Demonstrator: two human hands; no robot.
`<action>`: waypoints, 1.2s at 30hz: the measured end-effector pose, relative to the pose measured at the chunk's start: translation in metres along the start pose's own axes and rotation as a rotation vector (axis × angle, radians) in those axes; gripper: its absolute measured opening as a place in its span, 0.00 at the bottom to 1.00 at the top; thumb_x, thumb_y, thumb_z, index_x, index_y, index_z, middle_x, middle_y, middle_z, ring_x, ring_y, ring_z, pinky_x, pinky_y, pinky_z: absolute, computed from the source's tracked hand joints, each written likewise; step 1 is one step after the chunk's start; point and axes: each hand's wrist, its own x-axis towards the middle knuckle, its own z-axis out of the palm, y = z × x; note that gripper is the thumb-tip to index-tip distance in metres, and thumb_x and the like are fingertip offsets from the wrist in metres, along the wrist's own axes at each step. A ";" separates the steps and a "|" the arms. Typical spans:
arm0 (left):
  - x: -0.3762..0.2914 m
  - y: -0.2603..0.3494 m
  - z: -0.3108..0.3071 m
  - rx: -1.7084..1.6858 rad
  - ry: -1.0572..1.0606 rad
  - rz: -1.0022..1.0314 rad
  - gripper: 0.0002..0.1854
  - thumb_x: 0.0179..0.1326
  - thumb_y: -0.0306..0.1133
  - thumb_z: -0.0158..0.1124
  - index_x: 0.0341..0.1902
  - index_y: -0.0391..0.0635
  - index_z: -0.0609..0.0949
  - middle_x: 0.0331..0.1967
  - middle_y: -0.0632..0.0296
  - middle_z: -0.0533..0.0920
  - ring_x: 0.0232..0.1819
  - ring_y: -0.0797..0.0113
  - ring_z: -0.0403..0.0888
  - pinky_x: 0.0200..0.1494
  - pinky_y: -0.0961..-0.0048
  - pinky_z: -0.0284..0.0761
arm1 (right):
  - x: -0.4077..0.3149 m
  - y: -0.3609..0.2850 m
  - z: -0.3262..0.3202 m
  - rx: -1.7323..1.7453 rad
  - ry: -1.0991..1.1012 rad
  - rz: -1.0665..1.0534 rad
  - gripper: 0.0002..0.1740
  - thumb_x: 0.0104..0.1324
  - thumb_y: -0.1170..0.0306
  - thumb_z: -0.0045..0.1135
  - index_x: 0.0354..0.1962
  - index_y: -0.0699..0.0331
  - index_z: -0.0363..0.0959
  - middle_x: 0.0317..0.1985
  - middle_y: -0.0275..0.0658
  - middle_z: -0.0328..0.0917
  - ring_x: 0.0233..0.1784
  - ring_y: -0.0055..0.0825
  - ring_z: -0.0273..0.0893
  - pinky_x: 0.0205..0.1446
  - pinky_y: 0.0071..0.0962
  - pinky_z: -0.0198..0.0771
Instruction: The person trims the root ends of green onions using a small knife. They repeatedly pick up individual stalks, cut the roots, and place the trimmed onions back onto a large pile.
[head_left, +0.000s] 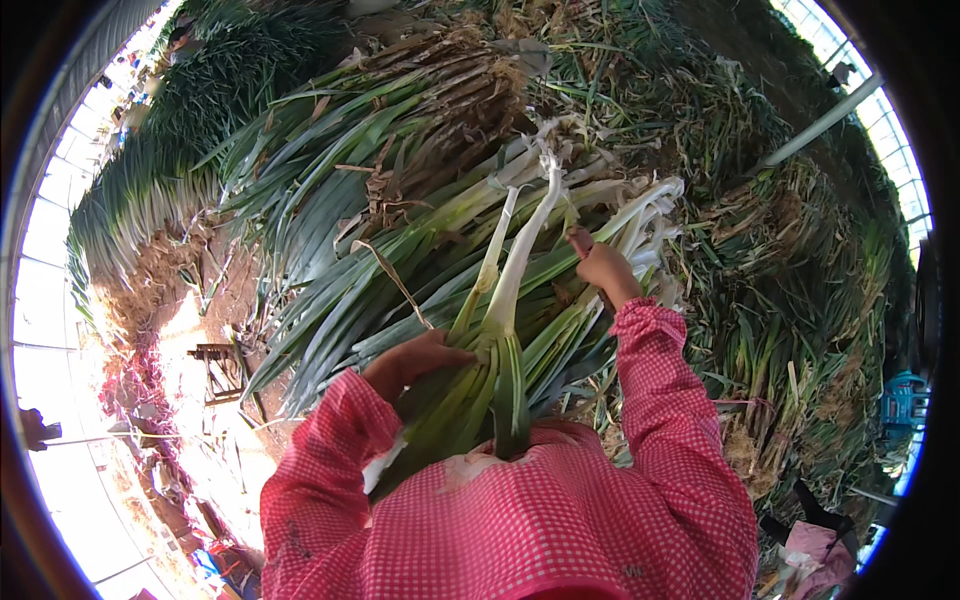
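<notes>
My left hand (424, 358) is closed round the green leaves of a large leek or Welsh onion (517, 281), whose white stalk and pale root end point away from me. A thinner stalk (491, 259) stands beside it, at the same hand. To the right, my right hand (602, 266) is closed with a small brownish thing at its fingertips; I cannot tell whether that is a tool, a finger or a leaf strip. Under both hands lies a heap of long green leaves and white stalks (442, 217).
Untrimmed plants with brown roots (480, 82) lie beyond the heap. More bundles (142, 187) stand at the far left, near a small dark stool-like frame (217, 373). Leaf waste (780, 292) covers the right side, with a blue plastic chair (904, 401) at the edge and a slanting pole (825, 120).
</notes>
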 end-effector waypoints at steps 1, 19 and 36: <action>-0.003 0.006 -0.003 0.214 0.057 0.015 0.22 0.57 0.39 0.70 0.50 0.37 0.81 0.38 0.57 0.86 0.37 0.70 0.84 0.42 0.71 0.80 | -0.006 0.002 -0.002 0.043 0.019 0.025 0.23 0.55 0.68 0.55 0.50 0.61 0.70 0.45 0.56 0.79 0.49 0.51 0.79 0.53 0.44 0.72; 0.034 -0.032 0.012 1.446 1.151 0.314 0.23 0.60 0.29 0.55 0.61 0.50 0.73 0.54 0.49 0.75 0.57 0.47 0.74 0.59 0.50 0.67 | -0.218 0.067 0.171 0.533 -0.110 -0.089 0.27 0.48 0.72 0.57 0.49 0.73 0.70 0.31 0.51 0.80 0.35 0.40 0.82 0.44 0.37 0.75; -0.241 -0.318 -0.055 0.084 -0.076 0.653 0.32 0.73 0.53 0.47 0.67 0.38 0.69 0.64 0.49 0.72 0.62 0.60 0.73 0.63 0.62 0.68 | -0.294 -0.275 0.291 1.460 -0.206 -0.294 0.17 0.54 0.79 0.60 0.42 0.65 0.69 0.20 0.28 0.66 0.17 0.16 0.64 0.19 0.17 0.56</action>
